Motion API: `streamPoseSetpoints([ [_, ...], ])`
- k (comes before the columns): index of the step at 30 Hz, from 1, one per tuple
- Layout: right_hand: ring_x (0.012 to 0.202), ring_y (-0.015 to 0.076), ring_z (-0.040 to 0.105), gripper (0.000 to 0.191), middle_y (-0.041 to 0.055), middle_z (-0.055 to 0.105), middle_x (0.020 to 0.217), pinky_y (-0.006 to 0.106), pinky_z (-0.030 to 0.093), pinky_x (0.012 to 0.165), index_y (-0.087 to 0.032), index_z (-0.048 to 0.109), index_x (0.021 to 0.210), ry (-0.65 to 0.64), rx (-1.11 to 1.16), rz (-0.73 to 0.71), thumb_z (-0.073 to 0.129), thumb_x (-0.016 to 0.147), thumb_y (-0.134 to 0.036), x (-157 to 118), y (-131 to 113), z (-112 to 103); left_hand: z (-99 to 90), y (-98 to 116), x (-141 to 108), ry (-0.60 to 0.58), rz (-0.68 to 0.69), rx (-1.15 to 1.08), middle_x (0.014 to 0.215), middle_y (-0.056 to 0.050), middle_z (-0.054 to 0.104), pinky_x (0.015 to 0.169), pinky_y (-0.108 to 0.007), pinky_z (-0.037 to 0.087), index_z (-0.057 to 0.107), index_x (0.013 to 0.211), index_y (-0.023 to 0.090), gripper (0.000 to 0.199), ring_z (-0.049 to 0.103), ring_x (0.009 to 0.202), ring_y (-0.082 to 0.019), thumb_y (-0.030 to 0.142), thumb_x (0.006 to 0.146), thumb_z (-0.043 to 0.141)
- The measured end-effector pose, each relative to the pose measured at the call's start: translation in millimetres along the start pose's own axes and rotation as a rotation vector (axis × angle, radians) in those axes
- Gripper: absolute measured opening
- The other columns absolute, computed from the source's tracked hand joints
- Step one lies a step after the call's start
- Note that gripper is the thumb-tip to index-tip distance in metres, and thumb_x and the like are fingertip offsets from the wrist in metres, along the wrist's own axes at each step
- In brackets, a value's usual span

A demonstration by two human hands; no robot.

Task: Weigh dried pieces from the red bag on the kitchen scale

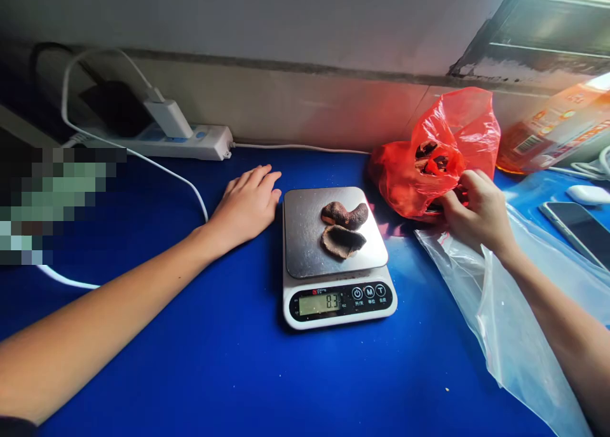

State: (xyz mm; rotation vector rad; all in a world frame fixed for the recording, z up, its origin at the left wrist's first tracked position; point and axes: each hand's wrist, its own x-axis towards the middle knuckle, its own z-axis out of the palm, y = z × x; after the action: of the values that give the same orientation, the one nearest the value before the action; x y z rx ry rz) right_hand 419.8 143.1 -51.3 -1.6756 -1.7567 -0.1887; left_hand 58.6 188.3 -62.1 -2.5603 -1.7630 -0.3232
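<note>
Red plastic makes up the bag [393,186] to the far right of the scale [305,240], its mouth facing near; the right hand [481,211] has its grip closed on the bag's edge. Brown dried pieces [342,242] lie on the scale, long axes running left to right, the near one hollow side up, tip pointing right. The left hand [248,205], grip open, rests on the blue tabletop [204,354] before a grey wall [286,30].

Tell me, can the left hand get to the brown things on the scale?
Probably yes: the left hand looks empty, right beside the scale, and nothing visible stands between it and the brown things.
</note>
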Motion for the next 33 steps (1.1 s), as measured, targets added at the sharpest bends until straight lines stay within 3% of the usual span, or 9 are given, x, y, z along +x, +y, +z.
streamPoseSetpoints([
  [33,0.058,0.0135,0.039,0.023,-0.001,0.039,0.065,0.027,0.029,0.056,-0.021,0.037,0.066,-0.002,-0.007,-0.059,0.05,0.077,-0.037,-1.6,5.8,0.8,-0.4,0.2,0.7,-0.02,-0.015,0.009,0.149,-0.013,0.04,0.11,-0.05,0.033,0.044,0.14,0.014,0.048,0.036,0.138,-0.029,0.03,0.096,0.031],
])
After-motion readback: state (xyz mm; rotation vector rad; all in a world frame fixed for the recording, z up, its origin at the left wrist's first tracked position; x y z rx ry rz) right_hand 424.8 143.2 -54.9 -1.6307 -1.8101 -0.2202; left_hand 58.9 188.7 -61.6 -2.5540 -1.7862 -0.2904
